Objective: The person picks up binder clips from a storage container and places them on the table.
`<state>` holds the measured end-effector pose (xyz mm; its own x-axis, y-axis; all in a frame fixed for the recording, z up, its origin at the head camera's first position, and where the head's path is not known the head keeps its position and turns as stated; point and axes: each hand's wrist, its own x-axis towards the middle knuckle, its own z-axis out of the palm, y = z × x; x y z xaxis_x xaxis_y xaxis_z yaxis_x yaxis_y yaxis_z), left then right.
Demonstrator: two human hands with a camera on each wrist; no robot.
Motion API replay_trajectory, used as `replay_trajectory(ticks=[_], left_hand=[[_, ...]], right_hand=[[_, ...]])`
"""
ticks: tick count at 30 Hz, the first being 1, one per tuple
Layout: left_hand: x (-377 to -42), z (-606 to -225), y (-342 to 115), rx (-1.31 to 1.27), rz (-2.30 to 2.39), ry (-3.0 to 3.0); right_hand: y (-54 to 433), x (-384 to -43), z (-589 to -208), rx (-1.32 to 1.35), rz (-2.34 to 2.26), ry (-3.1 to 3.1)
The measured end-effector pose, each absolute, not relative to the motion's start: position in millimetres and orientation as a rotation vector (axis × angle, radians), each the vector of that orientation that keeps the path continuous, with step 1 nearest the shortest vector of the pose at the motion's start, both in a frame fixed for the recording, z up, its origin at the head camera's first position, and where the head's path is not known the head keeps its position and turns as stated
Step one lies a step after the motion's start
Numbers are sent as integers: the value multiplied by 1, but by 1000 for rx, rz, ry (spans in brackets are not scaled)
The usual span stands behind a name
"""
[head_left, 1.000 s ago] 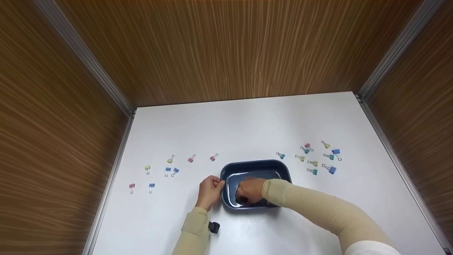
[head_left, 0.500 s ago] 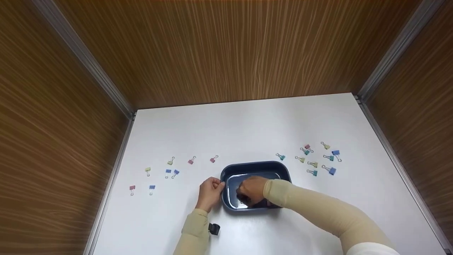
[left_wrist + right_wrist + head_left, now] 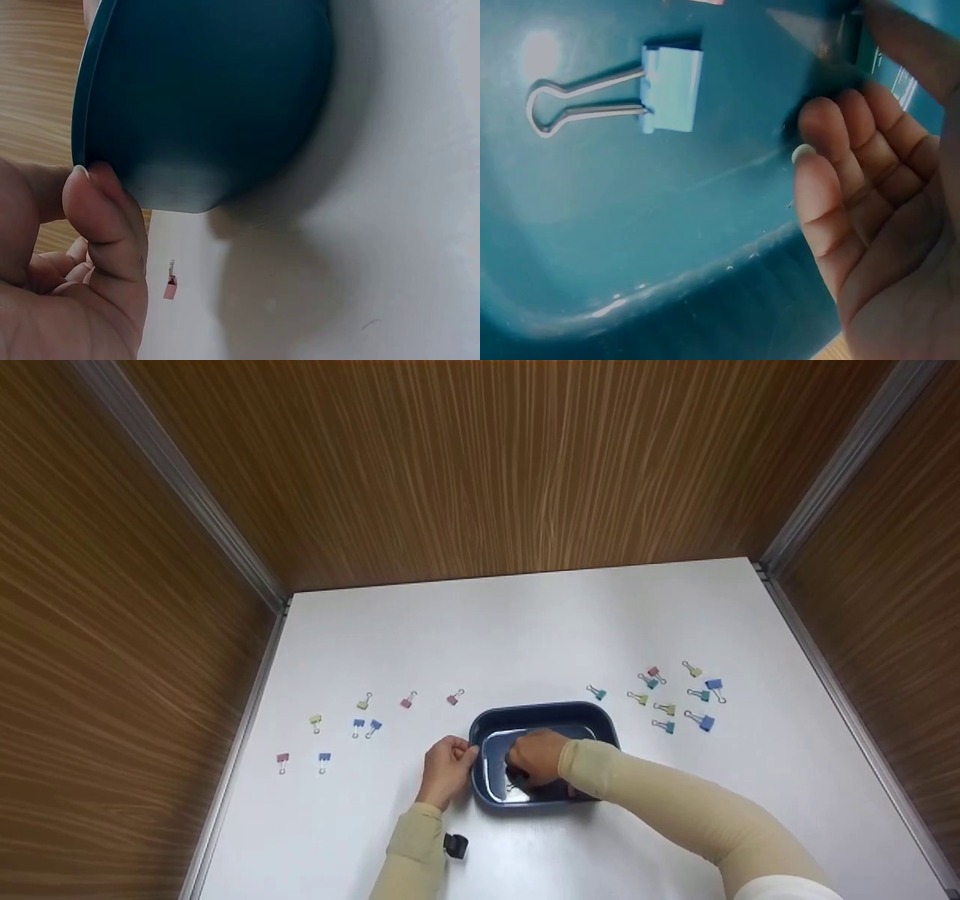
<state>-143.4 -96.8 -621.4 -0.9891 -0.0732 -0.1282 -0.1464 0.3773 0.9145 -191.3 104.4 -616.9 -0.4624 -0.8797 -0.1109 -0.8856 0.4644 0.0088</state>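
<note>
A deep blue tub (image 3: 546, 708) with rounded corners stands on the white table. My left hand (image 3: 444, 771) pinches its left rim between thumb and finger; the left wrist view shows the fingertips (image 3: 94, 199) at the rim. My right hand (image 3: 536, 756) is inside the tub, palm turned inward, fingers loosely bent. In the right wrist view, nothing shows between the right fingers (image 3: 816, 199) and thumb. A light blue binder clip (image 3: 671, 88) lies on the tub's floor, apart from those fingers. The right hand and forearm hide part of the tub's inside.
Several binder clips lie on the table left of the tub, such as a pink clip (image 3: 453, 699) and a blue clip (image 3: 325, 757). More lie to the right, including a green clip (image 3: 598, 693) and a blue clip (image 3: 703, 722). Wood-grain panels (image 3: 480, 472) surround the table.
Inside the tub my right hand has shifted slightly to the right, uncovering more of the floor at its left. My left hand stays at the rim, and the clips on the table lie as before.
</note>
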Motion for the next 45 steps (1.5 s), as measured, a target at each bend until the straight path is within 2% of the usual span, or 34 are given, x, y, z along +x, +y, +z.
replay_trajectory(ticks=[7,11,16,21,28,34,38,45], left_hand=[[-145,-623,-97,-195,1702,2568],[-144,-623,-97,-199,1738,2534],[-145,-623,-97,-198,1746,2543],[-146,-623,-98,-169,1698,2605],[-145,-621,-98,-171,1711,2577],[-145,-620,-99,-161,1666,2588],[-145,-619,-98,-178,1624,2605],[-144,-620,-97,-217,1661,2539]], right_hand=[[107,-198,-607,-1533,-25,2587],[113,-207,-588,-1445,-200,2578],[133,-229,-560,-1334,-426,2647],[168,-259,-551,-1125,-590,2804],[224,-291,-565,-512,-614,2916],[258,-292,-589,-107,-652,2879],[269,-290,-605,15,-643,2874],[276,-289,-624,44,-596,2970]])
